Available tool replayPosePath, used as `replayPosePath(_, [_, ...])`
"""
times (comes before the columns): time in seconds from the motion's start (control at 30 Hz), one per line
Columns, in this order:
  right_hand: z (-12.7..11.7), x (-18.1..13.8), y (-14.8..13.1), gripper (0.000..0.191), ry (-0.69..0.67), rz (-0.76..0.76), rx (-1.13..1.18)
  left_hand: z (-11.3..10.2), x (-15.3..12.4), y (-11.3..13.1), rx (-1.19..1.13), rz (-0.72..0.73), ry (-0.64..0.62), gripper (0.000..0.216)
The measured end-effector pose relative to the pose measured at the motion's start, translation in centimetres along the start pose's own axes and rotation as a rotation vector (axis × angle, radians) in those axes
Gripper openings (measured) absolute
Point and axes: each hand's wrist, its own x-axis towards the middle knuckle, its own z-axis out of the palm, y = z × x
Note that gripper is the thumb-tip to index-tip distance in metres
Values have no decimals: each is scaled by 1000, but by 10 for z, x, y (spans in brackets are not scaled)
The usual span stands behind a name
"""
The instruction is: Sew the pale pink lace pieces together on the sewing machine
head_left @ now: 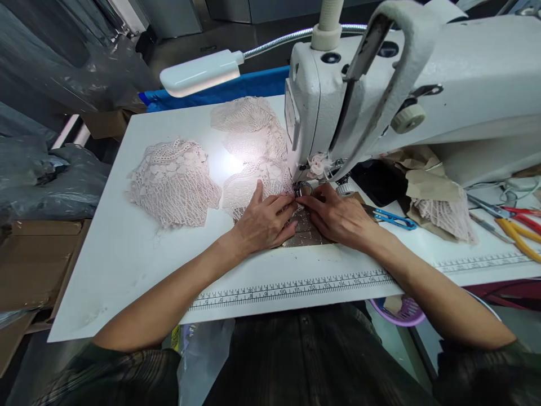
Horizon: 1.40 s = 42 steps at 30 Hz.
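My left hand lies on a piece of pale pink lace at the needle plate of a white sewing machine. Its fingers are pressed together on the lace edge just left of the presser foot. My right hand rests right of the foot, fingertips pinching the same lace against the metal plate. Both hands meet almost tip to tip in front of the needle.
A separate pile of pink lace lies on the white table to the left. Blue-handled scissors, more lace on brown paper and yellow and red tools lie right. A lamp shines down. Rulers are printed along the front edge.
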Motion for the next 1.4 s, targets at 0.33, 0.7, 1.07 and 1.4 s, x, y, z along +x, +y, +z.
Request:
replayPosePath(0.33, [-9, -1, -4, 48, -97, -4, 0, 0, 3, -7, -87, -43, -21, 36])
replayPosePath(0.7, [0, -4, 2, 45, 54, 16, 120, 1, 6, -12, -97, -81, -57, 39])
replayPosePath(1.07, [5, 9, 45, 58, 161, -3, 768, 0, 8, -20, -82, -49, -86, 44])
replayPosePath(1.4, [9, -2, 37, 30, 224, 173, 712, 3, 5, -20, -111, -95, -58, 45])
